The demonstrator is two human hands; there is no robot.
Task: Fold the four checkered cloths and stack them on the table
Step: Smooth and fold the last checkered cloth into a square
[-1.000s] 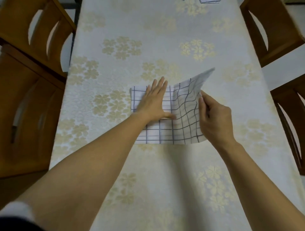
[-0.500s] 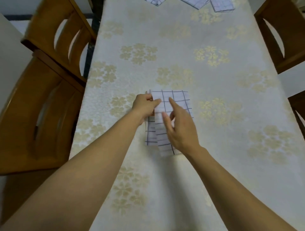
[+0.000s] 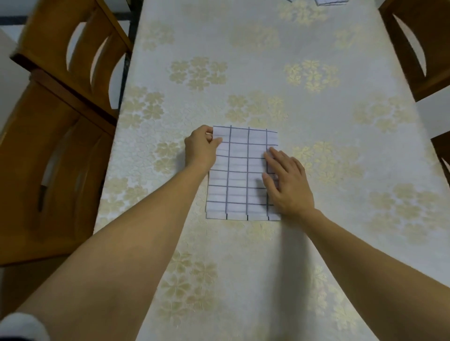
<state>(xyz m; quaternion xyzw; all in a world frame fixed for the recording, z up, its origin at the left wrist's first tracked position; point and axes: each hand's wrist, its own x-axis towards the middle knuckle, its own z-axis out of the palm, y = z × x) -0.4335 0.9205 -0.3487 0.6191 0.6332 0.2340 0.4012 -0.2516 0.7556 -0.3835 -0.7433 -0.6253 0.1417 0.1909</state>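
A white cloth with dark grid lines (image 3: 239,170) lies folded into a narrow upright rectangle in the middle of the table (image 3: 316,219). My left hand (image 3: 201,148) pinches its far left corner between thumb and curled fingers. My right hand (image 3: 286,182) rests flat on the cloth's right edge with straight fingers. Corners of other checkered cloths (image 3: 328,2) peek in at the table's far edge, mostly cut off by the frame.
The table wears a pale cloth with gold flower clusters. Wooden chairs stand at the left (image 3: 60,109) and at the far right (image 3: 418,48), close to the table's edges.
The right half of the cloth was lifted and folded over onto the left half. My left hand moved from pressing flat to pinching the corner, and my right hand let go and now presses flat.
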